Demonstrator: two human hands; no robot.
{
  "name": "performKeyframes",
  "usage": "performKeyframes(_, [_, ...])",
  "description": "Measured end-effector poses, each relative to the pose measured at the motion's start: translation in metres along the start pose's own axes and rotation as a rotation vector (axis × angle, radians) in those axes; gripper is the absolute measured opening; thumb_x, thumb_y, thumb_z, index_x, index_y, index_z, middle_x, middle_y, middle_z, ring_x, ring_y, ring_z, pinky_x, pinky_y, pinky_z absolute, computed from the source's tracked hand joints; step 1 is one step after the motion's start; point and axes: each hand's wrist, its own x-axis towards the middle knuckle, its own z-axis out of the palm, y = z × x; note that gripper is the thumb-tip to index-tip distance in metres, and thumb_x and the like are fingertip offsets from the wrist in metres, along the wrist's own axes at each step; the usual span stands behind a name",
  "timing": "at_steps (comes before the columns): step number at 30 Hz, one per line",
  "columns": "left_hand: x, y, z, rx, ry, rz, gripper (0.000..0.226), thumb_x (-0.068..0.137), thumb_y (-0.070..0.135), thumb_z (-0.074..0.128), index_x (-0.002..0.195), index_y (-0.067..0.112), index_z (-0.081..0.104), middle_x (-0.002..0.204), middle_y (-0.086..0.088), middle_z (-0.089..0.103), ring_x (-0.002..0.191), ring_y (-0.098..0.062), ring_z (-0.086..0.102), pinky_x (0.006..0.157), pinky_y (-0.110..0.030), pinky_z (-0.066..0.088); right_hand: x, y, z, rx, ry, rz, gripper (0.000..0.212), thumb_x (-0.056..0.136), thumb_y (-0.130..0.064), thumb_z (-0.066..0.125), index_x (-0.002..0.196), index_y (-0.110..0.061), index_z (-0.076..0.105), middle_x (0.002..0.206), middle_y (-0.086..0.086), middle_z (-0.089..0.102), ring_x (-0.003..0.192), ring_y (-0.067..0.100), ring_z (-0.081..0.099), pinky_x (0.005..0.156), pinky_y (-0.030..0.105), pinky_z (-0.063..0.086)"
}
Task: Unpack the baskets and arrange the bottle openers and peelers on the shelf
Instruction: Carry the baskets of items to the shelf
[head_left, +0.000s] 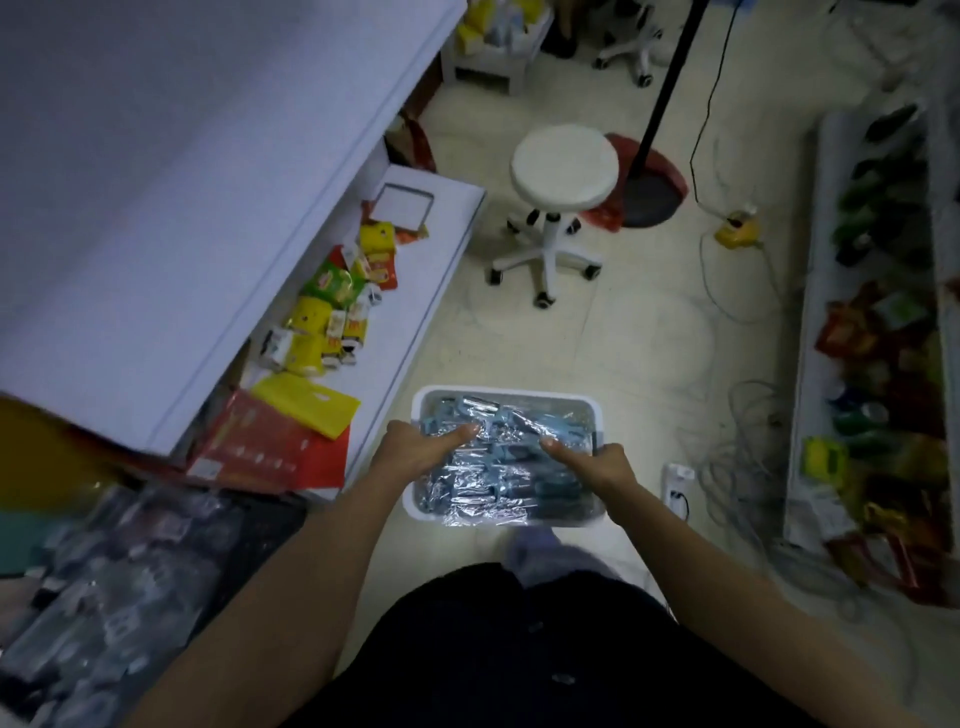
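Hands, left hand (415, 451) and right hand (598, 467), grip the basket (501, 391) sides; stool (564, 162) ahead, shelf (427, 260) left.

A: Where are the hands?
B: The left hand (415, 449) grips the left wall of the basket (509, 391), the right hand (597, 467) its right wall.
A: Thumbs (460, 434)?
B: Both lie inside the basket, pointing toward each other. Bare forearms (291, 561) reach forward, converging on it.

floor (597, 338): pale tiles | on it: white wheeled stool (563, 166), yellow power strip (735, 234), loose cables (724, 467) | low white shelf (415, 270): yellow and red packets (332, 306)
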Motion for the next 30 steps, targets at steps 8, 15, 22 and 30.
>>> performKeyframes(8, [0.079, 0.158, -0.056, -0.087, 0.134, 0.092, 0.121, 0.046, 0.079, 0.071, 0.135, 0.004, 0.042, 0.136, -0.015, 0.051, 0.117, -0.03, 0.054, 0.095, -0.039, 0.048, 0.09, -0.198, -0.047, -0.099, -0.057, -0.212, 0.113, 0.044, -0.064, 0.082, 0.132, -0.001, 0.047, 0.132, 0.019, 0.055, 0.118, 0.035, 0.055, 0.1, 0.046, 0.047])
performKeyframes(15, [0.182, 0.268, -0.127, -0.154, 0.14, 0.192, 0.102, 0.047, 0.074, 0.074, 0.122, 0.007, 0.056, 0.126, -0.013, 0.059, 0.107, -0.028, 0.06, 0.093, -0.042, 0.051, 0.178, -0.347, -0.029, -0.091, -0.054, -0.327, 0.071, 0.057, -0.055, 0.084, 0.109, -0.012, 0.061, 0.117, 0.009, 0.064, 0.097, 0.022, 0.063, 0.085, 0.032, 0.054])
performKeyframes(22, [0.286, 0.369, -0.204, 0.014, 0.183, 0.226, 0.117, 0.041, 0.077, 0.073, 0.129, 0.004, 0.051, 0.125, -0.015, 0.058, 0.108, -0.031, 0.06, 0.091, -0.042, 0.053, 0.258, -0.455, 0.001, 0.029, -0.094, -0.363, 0.058, 0.064, -0.043, 0.084, 0.109, -0.012, 0.064, 0.106, 0.005, 0.068, 0.079, 0.01, 0.064, 0.054, 0.012, 0.049])
performKeyframes(30, [0.366, 0.431, -0.244, 0.004, 0.219, 0.113, 0.12, 0.032, 0.084, 0.067, 0.123, 0.006, 0.057, 0.118, -0.014, 0.063, 0.104, -0.029, 0.062, 0.091, -0.042, 0.053, 0.34, -0.555, 0.022, 0.014, -0.144, -0.28, 0.054, 0.065, -0.043, 0.084, 0.101, -0.008, 0.063, 0.109, 0.008, 0.067, 0.095, 0.02, 0.065, 0.086, 0.031, 0.054])
